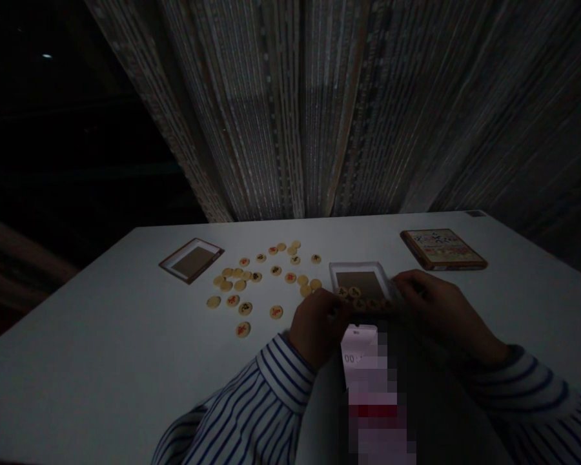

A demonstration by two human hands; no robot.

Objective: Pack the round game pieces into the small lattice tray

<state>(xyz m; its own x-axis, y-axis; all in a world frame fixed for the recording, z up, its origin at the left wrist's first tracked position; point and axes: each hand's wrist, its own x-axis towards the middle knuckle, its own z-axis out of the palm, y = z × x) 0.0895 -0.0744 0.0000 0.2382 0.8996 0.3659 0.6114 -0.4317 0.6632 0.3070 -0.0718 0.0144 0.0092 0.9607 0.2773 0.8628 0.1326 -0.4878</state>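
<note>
A shallow white-rimmed box [356,266] lies near the table's front edge, with several round wooden pieces [354,292] in its near part. My left hand [321,323] is at the box's near left corner, its fingers curled; what they pinch, if anything, is too dark to make out. On the right side of the same box rests my right hand [436,307], fingers bent around its near right corner. Left of the box, several loose round pieces [275,312] with red or black characters, some blank side up, are scattered over the white table [126,361].
A second shallow box part [192,259] lies at the back left. At the back right is a flat box with a printed top [443,248]. A lit phone [361,352] shows below my hands. Striped curtains [290,116] hang behind the table.
</note>
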